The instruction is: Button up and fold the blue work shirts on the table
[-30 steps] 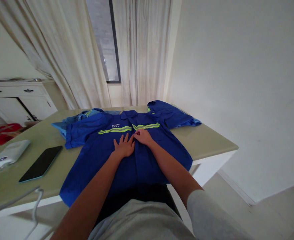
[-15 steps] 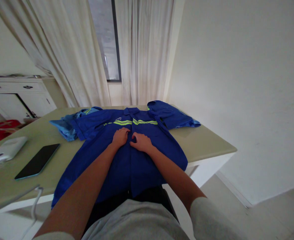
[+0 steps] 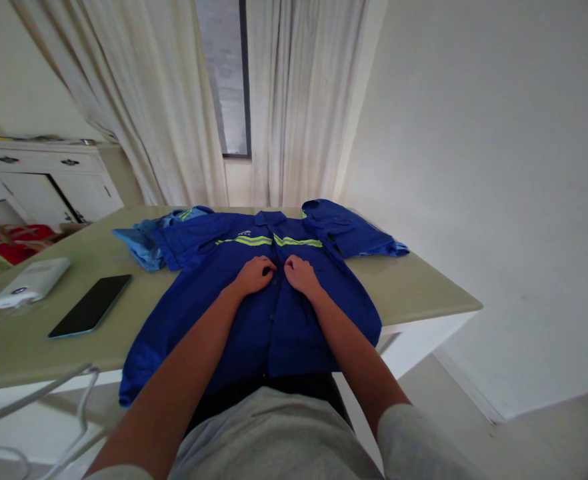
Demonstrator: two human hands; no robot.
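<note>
A blue work shirt (image 3: 254, 313) with a yellow-green reflective band lies spread face up on the pale green table (image 3: 419, 287), its hem hanging over the near edge. My left hand (image 3: 255, 275) and my right hand (image 3: 300, 273) sit side by side on the shirt's front placket, just below the band. Both have their fingers curled and pinch the cloth at the opening. One sleeve points left and the other is folded up at the right.
A black phone (image 3: 91, 305) and a white power bank (image 3: 31, 282) lie on the table's left part. White cables (image 3: 81, 407) hang below the near edge. A white cabinet (image 3: 49, 180) stands at the far left, with curtains and a window behind the table.
My left hand went from lying flat with spread fingers to curled on the placket. Both hands drew together at the shirt's centre; the view shifted slightly.
</note>
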